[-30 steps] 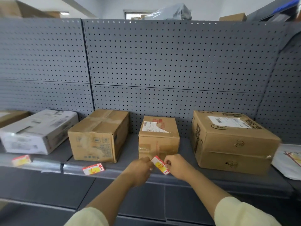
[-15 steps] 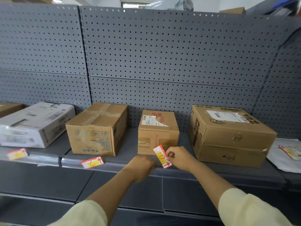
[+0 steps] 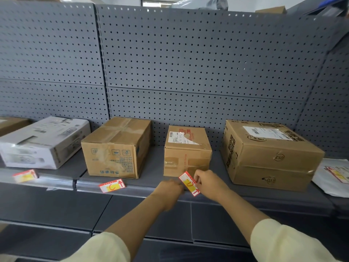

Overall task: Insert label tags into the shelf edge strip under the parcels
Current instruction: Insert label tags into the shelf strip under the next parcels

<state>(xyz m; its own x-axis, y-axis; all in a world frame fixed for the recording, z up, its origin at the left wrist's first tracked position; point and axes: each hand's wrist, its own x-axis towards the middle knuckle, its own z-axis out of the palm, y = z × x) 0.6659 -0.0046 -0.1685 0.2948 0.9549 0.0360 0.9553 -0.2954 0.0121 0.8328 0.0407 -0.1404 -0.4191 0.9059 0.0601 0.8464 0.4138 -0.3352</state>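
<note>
My right hand pinches a red, white and yellow label tag, held tilted at the shelf edge strip just below the small cardboard parcel. My left hand is closed against the strip right beside the tag's left side, blurred; whether it touches the tag is unclear. Two more tags sit in the strip: one under the taped brown parcel, another under the white box.
A large brown parcel stands at the right, and a white mailer bag lies beyond it. The edge of another brown box shows at the far left. Grey pegboard backs the shelf. A lower shelf face runs beneath.
The view has shifted slightly. My left hand has closed in toward the tag again at the strip; my right hand keeps the tilted tag under the small parcel.
</note>
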